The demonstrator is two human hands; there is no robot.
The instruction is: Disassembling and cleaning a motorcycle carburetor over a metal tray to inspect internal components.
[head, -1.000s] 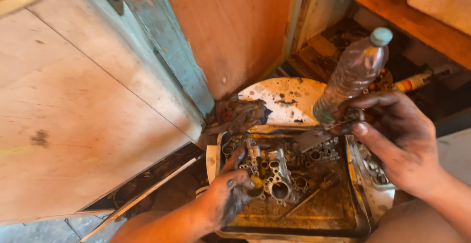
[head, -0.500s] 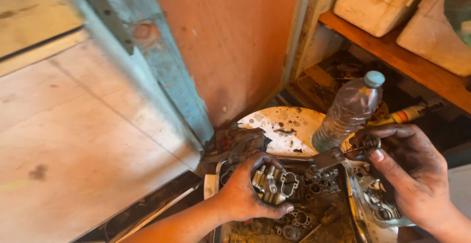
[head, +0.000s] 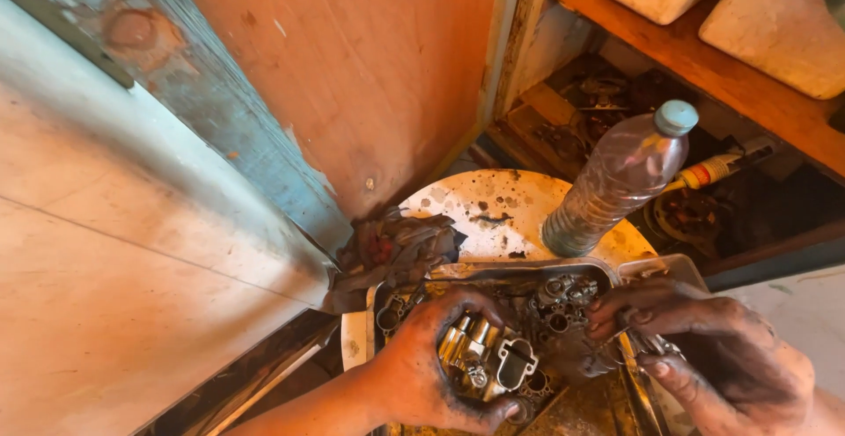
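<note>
The left hand [head: 431, 370], at the lower middle of the frame, is closed around a metal engine part [head: 484, 357]. The fingers curl over its top and the thumb presses under it at the bottom edge. The part is a bright metal casting with two short round tubes on the left side and a rounded square opening on the right; it is dirty with oil. It is held just above a metal tray [head: 519, 269] full of other small greasy parts.

The right hand [head: 704, 357], at the lower right, is black with grease. Its fingers are bent and close around a small dark piece beside the tray, but I cannot tell what this piece is.

Behind the tray, on a stained white round surface [head: 493, 212], a clear plastic bottle [head: 616, 181] stands tilted. A dirty rag [head: 396, 247] lies at the tray's upper left corner.
</note>
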